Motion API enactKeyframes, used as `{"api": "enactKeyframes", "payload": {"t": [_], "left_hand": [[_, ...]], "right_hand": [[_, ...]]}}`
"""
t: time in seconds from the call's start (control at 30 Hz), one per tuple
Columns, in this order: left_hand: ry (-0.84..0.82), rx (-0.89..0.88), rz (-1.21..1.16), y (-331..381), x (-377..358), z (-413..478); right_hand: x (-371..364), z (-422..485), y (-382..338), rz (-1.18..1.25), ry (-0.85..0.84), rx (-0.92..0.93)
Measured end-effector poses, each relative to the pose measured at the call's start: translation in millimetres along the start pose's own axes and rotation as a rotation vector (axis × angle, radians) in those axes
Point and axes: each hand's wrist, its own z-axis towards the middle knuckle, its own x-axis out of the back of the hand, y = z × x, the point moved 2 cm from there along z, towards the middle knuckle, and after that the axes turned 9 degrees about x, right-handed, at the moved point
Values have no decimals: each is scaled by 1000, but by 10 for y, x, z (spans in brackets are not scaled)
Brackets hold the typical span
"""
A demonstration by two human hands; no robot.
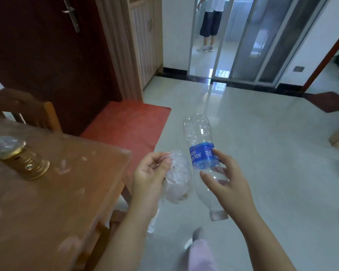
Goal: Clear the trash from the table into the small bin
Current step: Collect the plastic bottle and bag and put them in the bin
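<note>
At frame centre, an empty bottle (203,163) with a blue label reading "AQUA", cap downward, is gripped by the right hand (226,184); a crumpled wrapper (177,180) is pinched in the left hand (150,179); a lamp (16,157) is seen on the table (67,192), left.

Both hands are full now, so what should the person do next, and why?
Probably carry both things off to look for the bin. The right hand holds an empty bottle cap-down, the left hand pinches a crumpled plastic bag, both already past the table edge, over the floor. No bin shows in this view.
</note>
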Motion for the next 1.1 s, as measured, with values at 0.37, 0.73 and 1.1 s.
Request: {"api": "enactKeyframes", "payload": {"t": [0.37, 0.73, 1.1], "left_hand": [[128, -68, -97, 195, -1033, 2008], [364, -75, -97, 330, -847, 3789], [570, -224, -147, 1178, -8, 5439]], "right_hand": [[215, 2370, 621, 9, -146, 39], [-703, 4376, 961, 14, -351, 120], [-2454, 6118, 654, 29, -610, 288]]}}
